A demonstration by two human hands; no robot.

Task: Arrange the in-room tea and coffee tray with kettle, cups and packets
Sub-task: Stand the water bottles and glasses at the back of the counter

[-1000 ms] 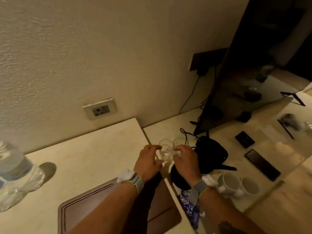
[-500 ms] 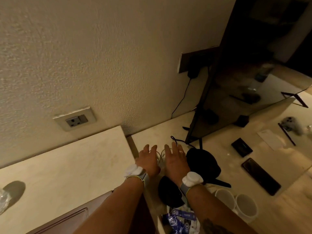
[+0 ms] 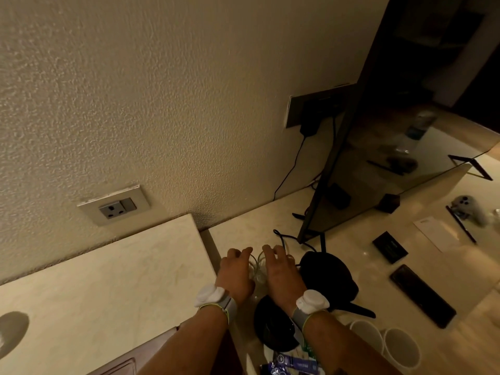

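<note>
- left hand and right hand side by side over two clear drinking glasses, fingers curved over the rims; actual grip: cannot tell.
- black electric kettle at 3 o'clock of right hand, just beside.
- two white ceramic cups at 5 o'clock.
- blue sachet packets at 6 o'clock.
- brown tray at 8 o'clock, bottom edge.

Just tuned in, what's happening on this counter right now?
A person has both hands down over two clear glasses near the wall. The left hand and right hand each cover one glass with fingers curled over it. Just right of them sits the black kettle, its base nearer the person. Two white cups and some packets wait at the bottom edge.
</note>
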